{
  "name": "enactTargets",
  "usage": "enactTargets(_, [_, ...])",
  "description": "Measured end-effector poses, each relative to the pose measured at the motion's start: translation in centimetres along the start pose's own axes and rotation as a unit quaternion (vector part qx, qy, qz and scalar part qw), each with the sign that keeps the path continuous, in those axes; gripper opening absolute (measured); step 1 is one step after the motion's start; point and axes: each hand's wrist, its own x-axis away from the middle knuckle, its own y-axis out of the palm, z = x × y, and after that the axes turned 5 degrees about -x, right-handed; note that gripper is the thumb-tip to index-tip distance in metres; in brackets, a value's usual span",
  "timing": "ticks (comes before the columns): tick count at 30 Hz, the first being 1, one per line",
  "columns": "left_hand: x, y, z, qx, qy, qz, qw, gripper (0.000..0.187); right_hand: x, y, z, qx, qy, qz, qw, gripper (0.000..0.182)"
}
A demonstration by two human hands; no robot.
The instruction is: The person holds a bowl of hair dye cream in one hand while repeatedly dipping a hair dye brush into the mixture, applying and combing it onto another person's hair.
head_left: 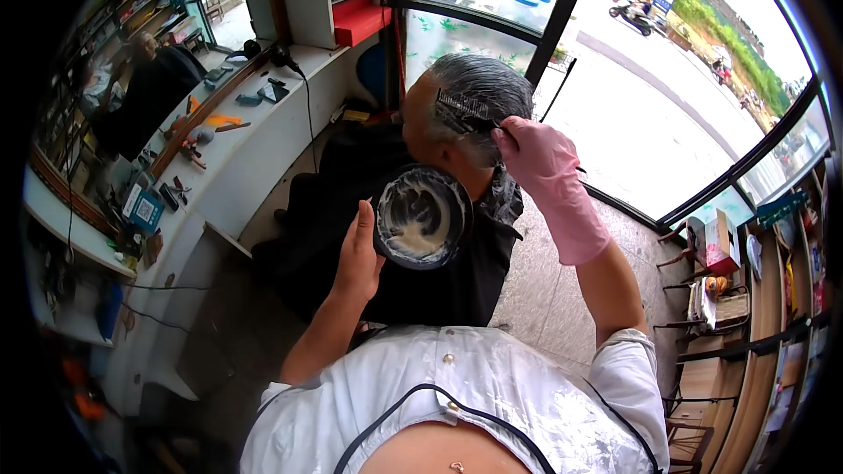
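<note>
- In the room, a white counter (230, 147) stands beside a seated person under a black cape (439, 294).
- The left hand (353, 253) grips the bowl (467, 215); cream (413, 235) lies inside, so probably not all is used.
- The gloved right hand (537, 154), apart from the left, is closed on a comb (463, 107), which touches the hair (483, 77).
- The hair looks wet and partly coated; full coverage, one cannot tell.

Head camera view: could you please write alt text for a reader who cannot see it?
A pink-gloved right hand holds a black comb to the hair of a person in a black cape, while the left hand holds a dark bowl smeared with pale cream. A cluttered counter stands left.
</note>
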Motion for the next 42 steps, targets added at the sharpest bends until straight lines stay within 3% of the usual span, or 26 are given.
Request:
enactTargets(1, [0.0, 0.1, 0.1, -0.003, 0.0, -0.004, 1.0, 0.059, -0.1, -0.3, 0.4, 0.001, 0.004, 0.003, 1.0, 0.027])
enactTargets(3, [0.1, 0.3, 0.1, 0.029, 0.024, 0.006, 0.999, 0.051, -0.5, -1.7, 1.9, -0.039, 0.102, -0.029, 0.994, 0.026])
enactTargets(5, [-0.1, 0.0, -0.2, 0.021, 0.008, 0.022, 1.0, 0.051, -0.2, -3.5, 3.1, -0.035, 0.122, 0.006, 0.992, 0.025])
enactTargets(7, [0.0, -0.2, -0.3, 0.008, -0.01, 0.035, 0.999, 0.051, 0.1, -3.4, 2.7, -0.06, 0.123, 0.011, 0.99, 0.023])
enactTargets(11, [-0.2, -0.1, -0.4, 0.021, -0.014, 0.038, 0.999, 0.051, 1.0, 0.8, 0.0, -0.043, 0.022, -0.008, 0.999, 0.021])
enactTargets(13, [-0.3, -0.2, -0.4, 0.022, -0.015, 0.042, 0.999, 0.05, 1.1, 1.3, 1.0, -0.001, 0.019, 0.017, 1.0, 0.019])
enactTargets(16, [-0.1, 0.0, -0.7, 0.027, -0.016, 0.075, 0.997, 0.05, 1.6, -0.9, 2.4, -0.05, 0.063, 0.052, 0.995, 0.016])
enactTargets(22, [-0.2, -0.2, -0.5, 0.021, -0.015, 0.029, 0.999, 0.052, 1.3, 2.1, -0.5, -0.029, -0.059, 0.106, 0.992, 0.015])
enactTargets(24, [-0.1, 0.0, -0.2, -0.008, -0.007, -0.001, 1.0, 0.067, 1.2, 3.4, -0.5, 0.0, -0.048, 0.087, 0.995, 0.014])
enactTargets(27, [-0.1, 0.0, -0.5, 0.025, -0.011, 0.031, 0.999, 0.053, 1.8, 4.1, 0.6, 0.01, -0.037, 0.085, 0.996, 0.016])
enactTargets(30, [0.0, 0.2, -0.3, 0.028, 0.007, -0.001, 1.0, 0.052, 3.1, 2.7, 2.8, 0.017, 0.001, 0.069, 0.997, 0.015])
enactTargets(37, [-0.4, 0.0, -0.4, 0.005, -0.008, 0.012, 1.0, 0.051, 4.4, 0.8, 4.0, -0.061, 0.037, 0.172, 0.983, 0.016])
enactTargets(38, [-0.6, 0.0, -0.5, 0.005, -0.014, 0.009, 1.0, 0.051, 4.0, 0.9, 3.1, -0.104, 0.066, 0.146, 0.982, 0.016])
enactTargets(40, [-0.7, 0.0, -0.4, 0.002, -0.018, 0.002, 1.0, 0.051, 3.5, 2.6, 1.8, -0.068, 0.028, 0.138, 0.988, 0.017])
enactTargets(42, [-0.5, 0.4, 0.0, -0.006, -0.024, 0.0, 1.0, 0.062, 3.0, 2.8, 1.6, -0.045, 0.04, 0.109, 0.992, 0.019])
